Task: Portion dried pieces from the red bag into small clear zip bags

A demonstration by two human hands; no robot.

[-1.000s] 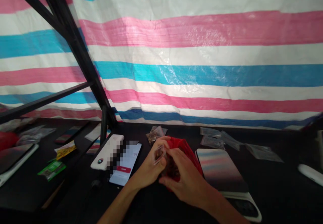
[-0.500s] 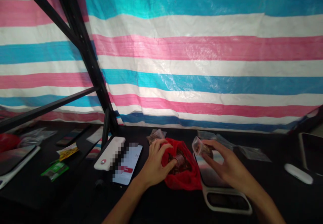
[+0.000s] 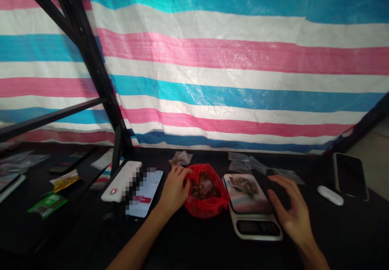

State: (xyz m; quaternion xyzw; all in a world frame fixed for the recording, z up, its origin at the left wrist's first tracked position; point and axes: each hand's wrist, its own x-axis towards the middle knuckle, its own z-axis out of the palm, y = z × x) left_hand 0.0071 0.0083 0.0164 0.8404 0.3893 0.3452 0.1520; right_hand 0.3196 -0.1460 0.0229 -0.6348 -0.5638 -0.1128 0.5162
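Note:
A digital kitchen scale (image 3: 258,233) carries a small clear plastic bag (image 3: 244,184) with brown dried bits inside, lying flat on its plate. Just right of the scale, my right hand (image 3: 293,209) holds nothing, its thumb and fingers spread apart. To the scale's left sits a red plastic bag (image 3: 209,211), rolled open and holding brown dried bits (image 3: 197,189) with a small pale translucent scoop or cup (image 3: 207,186) among them. My left hand (image 3: 174,191) grips the red bag's left rim; the fingertips are partly hidden there.
Behind the red bag lies another small filled bag (image 3: 181,158). Flat clear bags (image 3: 240,162) lie behind the scale. On the left are a phone (image 3: 146,195), a white power bank (image 3: 121,181), and green (image 3: 48,204) and yellow packets (image 3: 67,181). A white case (image 3: 330,195) and dark phone (image 3: 351,176) lie right.
My right hand has let go of the small filled bag, which now rests on the scale, and has drawn off to the right with open fingers. My left hand stays by the red bag.

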